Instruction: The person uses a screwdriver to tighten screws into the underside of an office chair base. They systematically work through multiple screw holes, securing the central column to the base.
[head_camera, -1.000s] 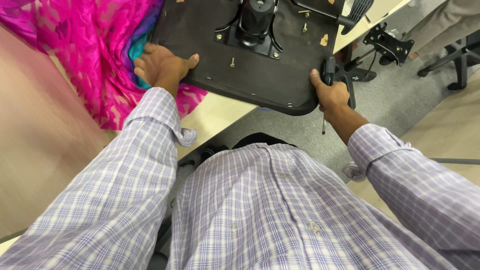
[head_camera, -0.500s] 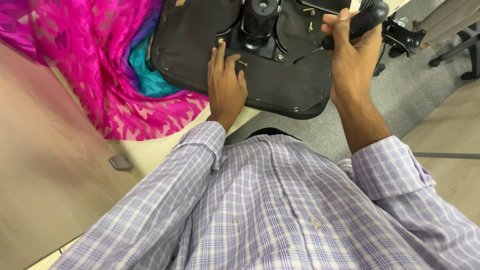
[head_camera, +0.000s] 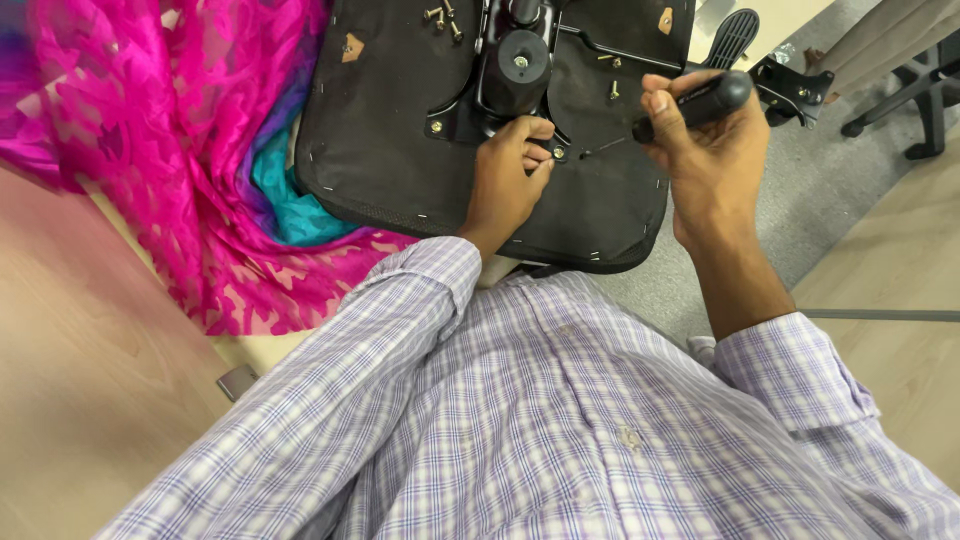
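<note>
Head view: right hand (head_camera: 700, 150) grips screwdriver (head_camera: 690, 105); left hand (head_camera: 505, 175) pinches screw (head_camera: 558, 153) on seat base (head_camera: 400, 130).

Matt black fabric seat underside (head_camera: 400, 150), glossy black metal bracket (head_camera: 515, 70), shiny pink patterned cloth (head_camera: 170, 130), brassy screws (head_camera: 440, 18)

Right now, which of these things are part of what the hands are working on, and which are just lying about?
In use:
- left hand at a bolt
- right hand holding the screwdriver
- upturned black chair seat
- black metal plate

Lying about:
- pink and teal cloth
- loose screws
- chair base on the floor
</note>
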